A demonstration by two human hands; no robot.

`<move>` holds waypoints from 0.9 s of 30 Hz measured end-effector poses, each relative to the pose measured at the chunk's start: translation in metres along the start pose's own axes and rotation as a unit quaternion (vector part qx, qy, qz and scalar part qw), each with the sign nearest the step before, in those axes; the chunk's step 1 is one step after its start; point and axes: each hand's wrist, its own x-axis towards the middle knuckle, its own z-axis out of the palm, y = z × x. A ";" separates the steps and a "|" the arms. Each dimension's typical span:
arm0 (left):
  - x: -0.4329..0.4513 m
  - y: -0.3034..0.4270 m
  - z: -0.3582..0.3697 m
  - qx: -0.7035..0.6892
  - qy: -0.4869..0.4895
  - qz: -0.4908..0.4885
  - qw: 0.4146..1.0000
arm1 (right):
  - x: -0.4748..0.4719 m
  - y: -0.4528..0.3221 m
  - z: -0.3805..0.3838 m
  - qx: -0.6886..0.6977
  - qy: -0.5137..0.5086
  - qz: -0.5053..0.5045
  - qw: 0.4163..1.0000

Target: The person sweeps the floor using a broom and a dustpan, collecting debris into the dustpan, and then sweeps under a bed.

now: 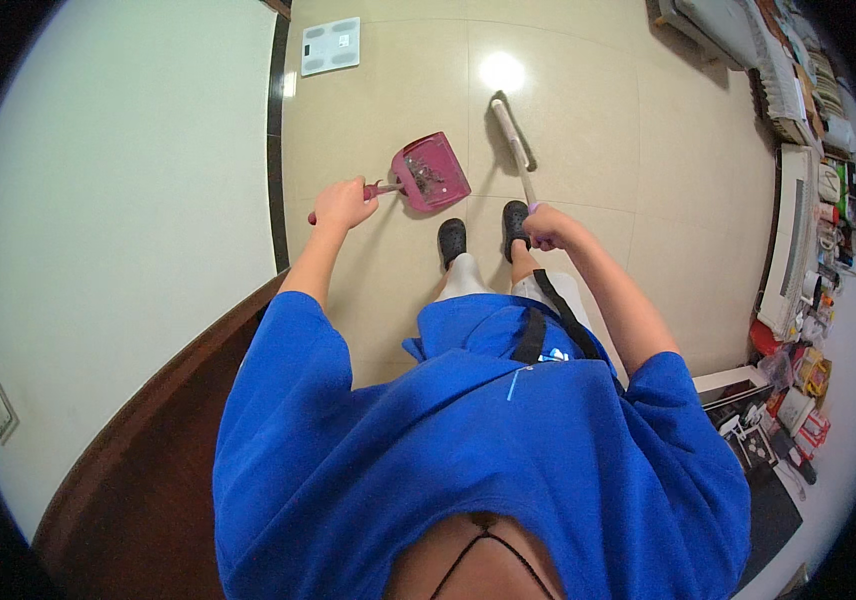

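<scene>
My left hand [344,203] grips the handle of a dark pink plastic dustpan [452,169]. Grey dust and small bits of debris [425,176] lie in the pan, mostly toward its handle side. In my right hand [550,226] is the stick of a broom [510,129], its light-coloured head reaching out ahead of my feet. The broom head stands to the right of the dustpan, apart from it. Dark bristles show along the head's edge. My feet, in black clogs [452,241], stand on the floor just behind the two tools.
Beige tiles [570,60] form the floor. A white bathroom scale [331,46] lies ahead on the left, near the pale wall [135,150] with its dark skirting. Along the right side stand a white cabinet-like unit [786,240] and many household items. Behind me at left is a dark brown wooden surface [165,465].
</scene>
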 end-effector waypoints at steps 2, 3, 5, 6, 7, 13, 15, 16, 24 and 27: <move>0.000 -0.002 0.000 -0.001 0.006 0.004 1.000 | -0.013 -0.004 0.009 -0.053 -0.031 -0.022 0.998; 0.000 -0.001 -0.002 -0.001 0.011 0.010 1.000 | -0.018 -0.004 0.012 -0.091 -0.057 -0.036 0.994; 0.001 -0.001 -0.001 0.002 0.009 0.015 1.000 | -0.025 0.001 0.016 -0.075 -0.035 -0.041 0.996; 0.003 0.000 -0.001 0.009 0.002 0.018 1.000 | -0.025 0.006 0.014 -0.054 -0.037 -0.048 0.997; 0.004 0.001 -0.002 0.008 0.011 0.028 1.000 | -0.027 0.009 0.010 -0.031 -0.038 -0.055 0.997; -0.012 -0.003 -0.002 -0.049 -0.009 0.017 0.999 | -0.058 0.035 -0.045 0.051 0.025 -0.069 0.996; -0.018 -0.013 0.002 -0.079 -0.010 -0.006 0.997 | -0.083 0.040 -0.058 0.012 0.043 -0.088 0.995; -0.023 -0.014 0.005 -0.092 0.003 -0.017 0.996 | -0.100 0.043 -0.061 0.027 0.054 -0.087 0.994; -0.076 -0.058 0.043 -0.188 0.043 -0.174 0.966 | -0.124 0.118 -0.066 0.150 0.118 -0.044 0.981; -0.108 -0.089 0.068 -0.251 0.073 -0.224 0.939 | -0.126 0.140 -0.056 0.211 0.160 -0.035 0.964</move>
